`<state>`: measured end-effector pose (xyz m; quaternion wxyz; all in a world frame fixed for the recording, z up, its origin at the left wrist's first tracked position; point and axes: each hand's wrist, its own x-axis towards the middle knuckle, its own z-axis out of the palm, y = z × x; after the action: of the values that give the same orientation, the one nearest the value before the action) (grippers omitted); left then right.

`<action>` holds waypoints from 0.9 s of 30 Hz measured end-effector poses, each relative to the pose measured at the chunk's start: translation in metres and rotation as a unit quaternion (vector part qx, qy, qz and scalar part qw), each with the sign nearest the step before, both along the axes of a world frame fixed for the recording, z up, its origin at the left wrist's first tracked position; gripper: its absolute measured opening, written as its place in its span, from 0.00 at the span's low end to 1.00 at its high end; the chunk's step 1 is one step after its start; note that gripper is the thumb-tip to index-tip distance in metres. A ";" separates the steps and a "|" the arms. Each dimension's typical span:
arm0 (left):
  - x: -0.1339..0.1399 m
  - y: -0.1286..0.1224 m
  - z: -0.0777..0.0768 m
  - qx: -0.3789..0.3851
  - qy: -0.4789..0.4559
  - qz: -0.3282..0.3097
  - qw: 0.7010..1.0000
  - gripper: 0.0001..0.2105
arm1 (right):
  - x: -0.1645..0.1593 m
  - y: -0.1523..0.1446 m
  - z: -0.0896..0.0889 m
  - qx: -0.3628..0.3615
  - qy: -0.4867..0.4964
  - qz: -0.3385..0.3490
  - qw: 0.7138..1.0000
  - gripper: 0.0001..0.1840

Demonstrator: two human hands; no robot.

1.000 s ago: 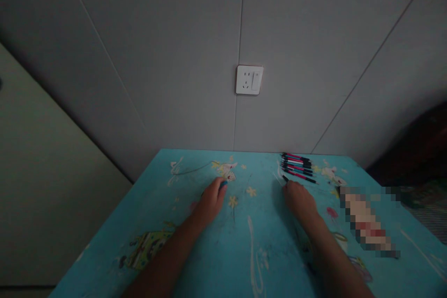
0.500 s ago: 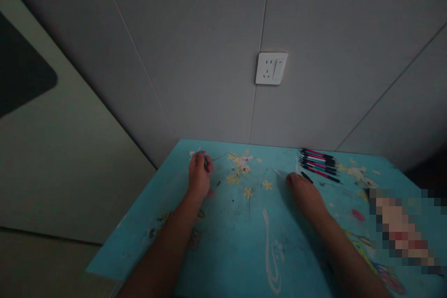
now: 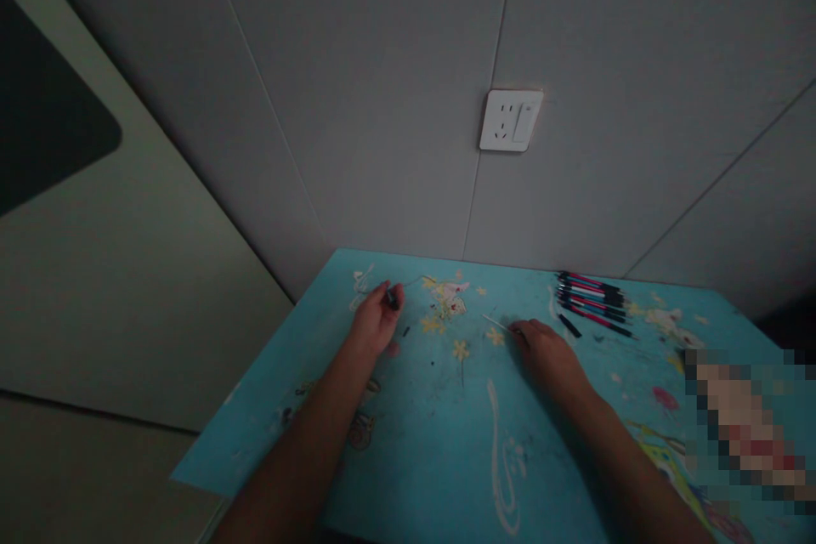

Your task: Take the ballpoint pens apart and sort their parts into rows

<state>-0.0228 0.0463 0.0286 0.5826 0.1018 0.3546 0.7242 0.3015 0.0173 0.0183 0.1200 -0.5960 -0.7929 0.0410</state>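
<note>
My left hand [image 3: 376, 321] is over the back left of the table, its fingers closed on a small dark cylindrical piece [image 3: 393, 299] that looks like part of a pen. My right hand [image 3: 552, 357] pinches a thin white stick [image 3: 495, 324], resembling a pen refill, which points left toward the table's middle. Its fingertips are partly hidden by the hand itself. Just behind the right hand lies a short black tube [image 3: 569, 325]. A tiny dark piece [image 3: 406, 331] rests beside my left hand.
Several red, blue and black pens [image 3: 592, 306] lie in a row at the back right. The turquoise table [image 3: 421, 459] has printed drawings and meets a grey wall [image 3: 382, 102] with a socket [image 3: 512, 121]. A pixelated patch [image 3: 745, 425] covers something at right.
The camera view has shifted slightly. My left hand has turned, showing more of the dark piece. My right hand has moved a little away from the black tube, and the white stick shows more clearly.
</note>
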 end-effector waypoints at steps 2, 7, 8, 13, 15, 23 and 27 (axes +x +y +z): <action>0.001 -0.001 0.001 -0.005 0.039 -0.003 0.999 0.03 | -0.001 -0.001 0.001 -0.002 -0.005 -0.001 1.000 0.15; -0.003 -0.003 0.001 -0.011 0.193 -0.018 0.981 0.05 | -0.001 -0.002 0.003 0.004 -0.016 0.008 1.000 0.14; -0.006 -0.004 0.001 -0.012 0.233 -0.019 0.972 0.06 | -0.002 -0.003 0.003 0.006 -0.018 0.009 1.000 0.15; -0.020 -0.016 0.005 -0.017 0.433 -0.033 0.901 0.08 | -0.003 -0.002 0.003 0.007 -0.033 0.010 0.999 0.14; -0.022 -0.023 0.007 -0.027 0.596 -0.077 0.799 0.07 | -0.004 -0.003 0.004 0.007 -0.038 0.006 0.999 0.14; -0.020 -0.031 0.003 -0.004 0.863 -0.225 0.453 0.10 | -0.006 -0.006 0.007 0.013 -0.038 0.000 0.999 0.14; -0.024 -0.028 0.000 0.031 0.856 -0.263 0.444 0.07 | -0.009 -0.007 0.011 0.013 -0.034 -0.003 0.999 0.14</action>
<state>-0.0471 0.0181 0.0289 0.1425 0.7765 0.6069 0.0917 0.2929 0.0100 0.0290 0.1010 -0.5976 -0.7953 0.0100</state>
